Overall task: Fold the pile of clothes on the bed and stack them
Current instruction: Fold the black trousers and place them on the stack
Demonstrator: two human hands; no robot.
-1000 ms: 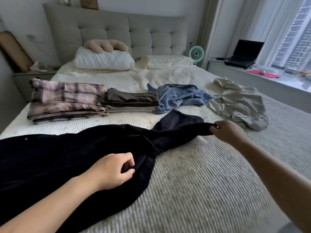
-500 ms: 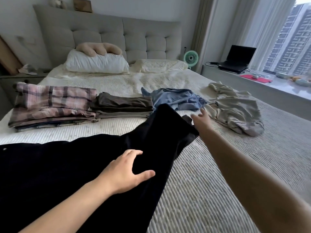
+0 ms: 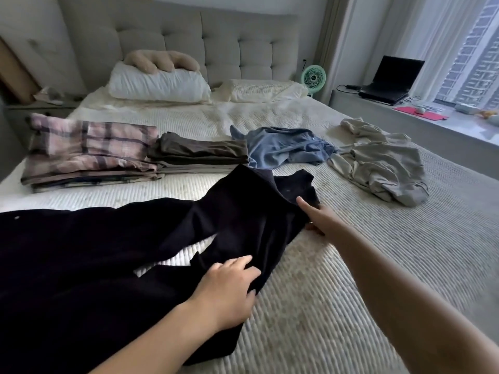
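A black garment [image 3: 94, 265] lies spread over the near left of the bed [image 3: 351, 292]. My left hand [image 3: 229, 290] rests on its lower edge, fingers lightly curled over the cloth. My right hand [image 3: 318, 220] grips the garment's far end, thumb on top and fingers tucked under the fabric. Behind it sit a folded pink plaid stack [image 3: 89, 152] and a folded brown stack [image 3: 199, 155]. A crumpled blue shirt [image 3: 283, 147] and a crumpled grey-beige garment [image 3: 378, 163] lie unfolded to the right.
Two pillows [image 3: 159, 85] and a beige plush lean on the headboard. A green fan [image 3: 313, 76] stands by the bed's far right corner. A laptop [image 3: 388, 79] sits on the window ledge at right. A nightstand stands at far left.
My right hand has drawn the garment's far end back toward me and taken hold of it. My left hand slid right along the cloth's edge, and a gap of bedding now shows in the black fabric.
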